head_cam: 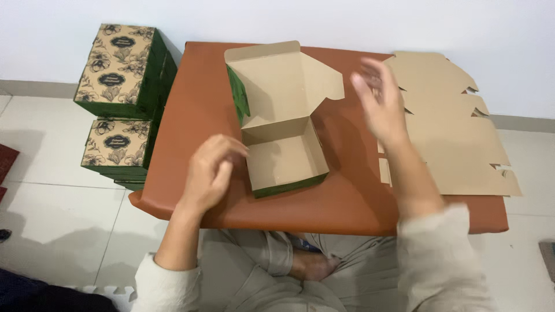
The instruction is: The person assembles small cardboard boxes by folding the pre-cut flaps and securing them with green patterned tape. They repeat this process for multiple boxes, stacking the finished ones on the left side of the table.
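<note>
On the white tiled floor [58,214] I see a low brown table [196,115] with a padded, leather-like top, pushed near a pale wall [347,23]. Across the table's right side lies a stack of flat, unfolded cardboard blanks [457,144], kraft brown, with notched edges that overhang the far and right rims. Left of the table, on the floor, stand two piles of finished boxes [118,69], green on the sides and tan with a dark floral print on top; the farther pile is taller, the nearer one [118,147] sits just against the table's edge.

Near the table's middle sits the open box [283,159], folded up into a tray with its lid swung back toward the wall, plain brown inside and green outside, one green side flap standing up at the left.

My left hand [211,173] rests beside the box's left wall, fingers curled and loosely spread, the fingertips touching or nearly touching the near-left corner; it grips nothing that I can make out. My right hand [376,98] hovers above the table between the box lid and the flat blanks, blurred, open with fingers apart, holding nothing. Cream sleeves cover both forearms, and crossed legs in pale trousers show below the table's near edge.
</note>
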